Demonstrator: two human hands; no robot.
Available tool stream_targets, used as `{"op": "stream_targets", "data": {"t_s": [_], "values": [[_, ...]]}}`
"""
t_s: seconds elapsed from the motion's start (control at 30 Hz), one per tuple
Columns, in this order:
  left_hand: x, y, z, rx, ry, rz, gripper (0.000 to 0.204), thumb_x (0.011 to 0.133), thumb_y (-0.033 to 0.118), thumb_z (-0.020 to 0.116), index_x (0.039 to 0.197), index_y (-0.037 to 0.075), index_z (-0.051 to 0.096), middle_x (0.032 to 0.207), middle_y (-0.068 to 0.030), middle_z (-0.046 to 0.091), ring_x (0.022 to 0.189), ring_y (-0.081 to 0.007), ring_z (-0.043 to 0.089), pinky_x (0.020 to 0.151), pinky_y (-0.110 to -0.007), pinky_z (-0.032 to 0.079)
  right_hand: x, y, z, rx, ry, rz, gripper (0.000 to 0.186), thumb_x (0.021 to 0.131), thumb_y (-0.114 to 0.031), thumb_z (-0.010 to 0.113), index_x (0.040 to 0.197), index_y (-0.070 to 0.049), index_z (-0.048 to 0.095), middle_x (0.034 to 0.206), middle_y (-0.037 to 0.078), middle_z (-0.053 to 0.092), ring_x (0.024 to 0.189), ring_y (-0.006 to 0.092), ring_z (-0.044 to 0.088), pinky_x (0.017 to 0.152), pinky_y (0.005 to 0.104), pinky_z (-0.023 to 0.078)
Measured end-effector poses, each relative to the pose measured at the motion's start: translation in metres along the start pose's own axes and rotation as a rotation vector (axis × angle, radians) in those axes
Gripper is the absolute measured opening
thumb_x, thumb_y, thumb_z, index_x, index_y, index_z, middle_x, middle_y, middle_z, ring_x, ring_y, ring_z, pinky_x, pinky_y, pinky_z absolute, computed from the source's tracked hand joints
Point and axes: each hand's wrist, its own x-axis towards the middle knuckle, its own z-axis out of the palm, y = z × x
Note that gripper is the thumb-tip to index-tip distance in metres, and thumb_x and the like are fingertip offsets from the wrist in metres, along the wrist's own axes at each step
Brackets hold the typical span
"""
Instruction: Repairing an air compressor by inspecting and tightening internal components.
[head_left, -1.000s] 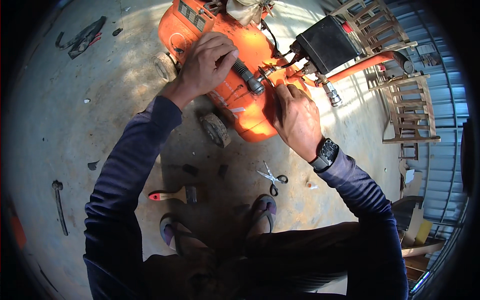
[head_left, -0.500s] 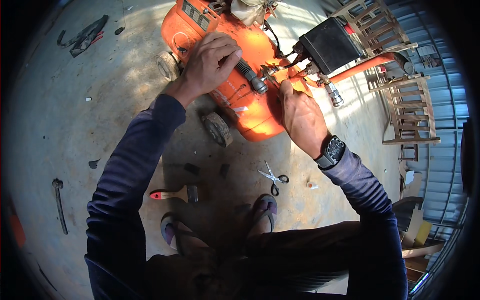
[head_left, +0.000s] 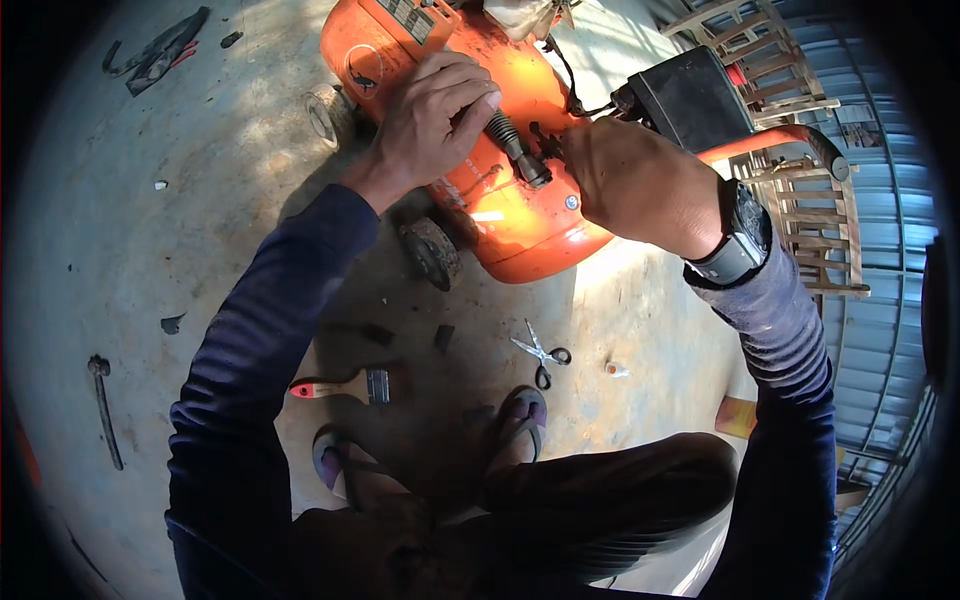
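An orange air compressor tank point(head_left: 520, 250) stands on wheels in front of me. My left hand point(head_left: 435, 115) is closed around a dark, ribbed, rod-like tool point(head_left: 505, 132) whose rounded metal head point(head_left: 534, 172) rests at the top of the tank. To its right, my right hand point(head_left: 630, 165) is bent over the fittings with its fingers curled. A small dark part point(head_left: 545, 142) shows by these fingertips; what they grip is hidden. A black switch box point(head_left: 690, 100) sits just beyond this hand, and a round blue-white spot point(head_left: 572, 202) shows on the tank beside it.
Scissors point(head_left: 543, 357), a paintbrush point(head_left: 345, 388) and a small white bottle point(head_left: 617, 369) lie on the concrete floor. A hammer-like tool point(head_left: 105, 415) is at left. The compressor's orange handle point(head_left: 780, 138) juts right toward wooden racks point(head_left: 820, 225). A wheel point(head_left: 432, 255) stands near.
My right hand has moved up and right and turned over, now covering the fittings. The left hand keeps its grip on the ribbed tool. The view has shifted slightly.
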Motion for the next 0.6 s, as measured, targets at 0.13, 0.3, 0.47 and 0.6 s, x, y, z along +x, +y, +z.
{"op": "stream_targets", "data": {"t_s": [0.13, 0.3, 0.47, 0.6], "values": [[0.0, -0.001, 0.003, 0.001, 0.047, 0.006, 0.017, 0.095, 0.016, 0.065, 0.093, 0.001, 0.072, 0.096, -0.0121, 0.072, 0.1, -0.0318, 0.064, 0.092, -0.042, 0.051, 0.017, 0.011, -0.014, 0.129, -0.2, -0.009, 0.007, 0.09, -0.007, 0.059, 0.093, -0.001, 0.06, 0.089, 0.014, 0.061, 0.086, 0.0324, 0.063, 0.078, 0.0405, 0.052], [0.008, 0.005, 0.006, 0.057, 0.004, -0.106, 0.024, 0.091, 0.025, 0.071, 0.085, 0.002, 0.073, 0.091, -0.0104, 0.07, 0.097, -0.0305, 0.064, 0.091, -0.041, 0.05, 0.033, 0.017, -0.018, 0.035, -0.399, -0.048, 0.018, 0.089, -0.003, 0.06, 0.105, 0.0, 0.064, 0.092, 0.014, 0.064, 0.09, 0.0327, 0.064, 0.079, 0.0407, 0.053], [0.011, 0.014, 0.015, 0.139, -0.02, -0.272, 0.032, 0.084, 0.036, 0.076, 0.076, 0.005, 0.073, 0.091, -0.0078, 0.069, 0.102, -0.0275, 0.061, 0.089, -0.042, 0.047, 0.009, -0.006, -0.024, 0.006, 0.122, -0.07, 0.028, 0.088, 0.002, 0.059, 0.115, 0.0, 0.065, 0.089, 0.018, 0.065, 0.085, 0.0376, 0.065, 0.077, 0.043, 0.053], [0.01, 0.017, 0.014, 0.17, -0.009, -0.306, 0.032, 0.08, 0.04, 0.077, 0.072, 0.009, 0.074, 0.093, -0.0055, 0.068, 0.108, -0.0252, 0.058, 0.089, -0.044, 0.045, -0.011, -0.031, -0.03, 0.305, -0.117, 0.375, 0.034, 0.087, 0.004, 0.061, 0.12, 0.0, 0.064, 0.089, 0.022, 0.067, 0.083, 0.0416, 0.065, 0.075, 0.0444, 0.052]]}}
